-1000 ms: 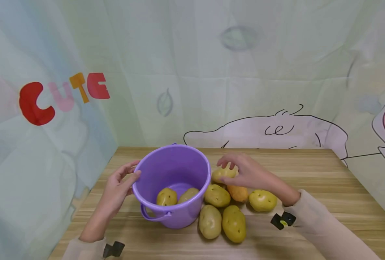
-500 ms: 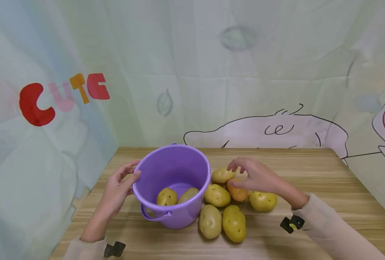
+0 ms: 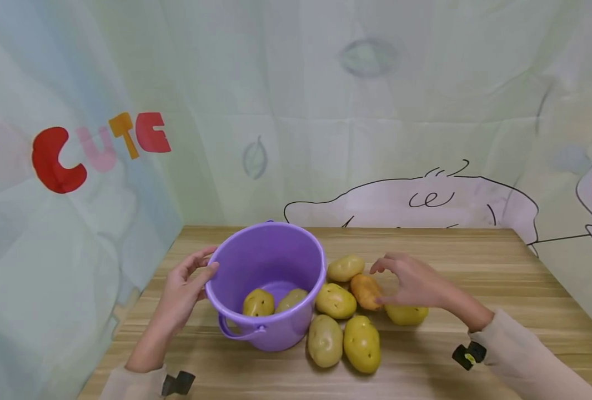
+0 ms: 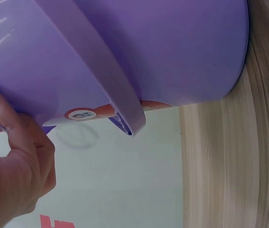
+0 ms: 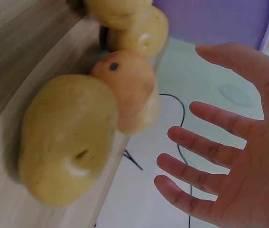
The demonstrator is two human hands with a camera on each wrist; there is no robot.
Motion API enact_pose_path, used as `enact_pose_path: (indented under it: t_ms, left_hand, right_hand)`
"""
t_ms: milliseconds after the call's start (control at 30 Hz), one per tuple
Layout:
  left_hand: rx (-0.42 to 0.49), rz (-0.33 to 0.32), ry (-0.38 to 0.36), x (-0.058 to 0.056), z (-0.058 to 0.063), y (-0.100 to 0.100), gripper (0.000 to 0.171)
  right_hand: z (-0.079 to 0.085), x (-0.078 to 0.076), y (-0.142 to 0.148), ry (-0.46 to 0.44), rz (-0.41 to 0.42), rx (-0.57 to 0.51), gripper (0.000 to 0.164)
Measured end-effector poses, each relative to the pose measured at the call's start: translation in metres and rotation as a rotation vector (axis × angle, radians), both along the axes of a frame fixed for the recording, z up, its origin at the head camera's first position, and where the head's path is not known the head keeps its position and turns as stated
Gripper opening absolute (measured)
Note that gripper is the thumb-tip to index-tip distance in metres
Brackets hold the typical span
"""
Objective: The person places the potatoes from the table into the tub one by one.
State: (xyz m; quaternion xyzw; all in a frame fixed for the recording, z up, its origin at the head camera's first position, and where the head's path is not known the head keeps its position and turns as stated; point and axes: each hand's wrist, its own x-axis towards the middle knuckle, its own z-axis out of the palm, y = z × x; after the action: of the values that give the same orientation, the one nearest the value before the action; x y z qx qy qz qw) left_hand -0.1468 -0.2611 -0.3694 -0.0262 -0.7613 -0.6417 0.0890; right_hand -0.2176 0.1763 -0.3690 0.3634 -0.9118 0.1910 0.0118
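Observation:
My left hand (image 3: 182, 289) grips the left rim of a purple bucket (image 3: 288, 330), thumb at the rim and fingers on the outside. Two yellow potatoes show inside, one (image 3: 258, 303) at the left and a paler one (image 3: 293, 298) beside it. My right hand (image 3: 418, 282), fingers spread and holding nothing, hovers over a potato (image 3: 407, 315) at the group's right end, partly hiding it. By its fingertips lies an orange potato-like thing (image 3: 366, 291) with a dark spot. In the right wrist view that nearest potato (image 5: 70, 140) sits apart from the fingers.
More potatoes lie close to the bucket's right side: one at the back (image 3: 346, 268), one in the middle (image 3: 336, 301) and two in front, a pale one (image 3: 325, 341) and a yellow one (image 3: 362, 344). A printed curtain (image 3: 296, 139) hangs behind the wooden table (image 3: 246, 378).
My right hand has moved right, from over the back potato past the orange thing to the rightmost potato. My left hand keeps its hold on the bucket.

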Motion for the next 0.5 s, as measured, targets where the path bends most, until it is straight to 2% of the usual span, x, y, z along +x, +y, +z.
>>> enact_pose_path:
  t_ms: [133, 300, 500]
  left_hand:
    - [0.003, -0.001, -0.004, 0.0, 0.001, 0.0, 0.047]
    - [0.005, -0.002, -0.003, -0.001, 0.001, 0.0, 0.047]
    - [0.013, -0.007, -0.002, -0.002, 0.001, 0.0, 0.047]
  right_hand:
    - [-0.007, 0.0, 0.01, -0.023, 0.008, 0.025, 0.056]
    - [-0.016, 0.002, 0.02, -0.07, -0.008, 0.04, 0.056]
    - [-0.029, 0.001, 0.031, -0.048, 0.004, 0.054, 0.055]
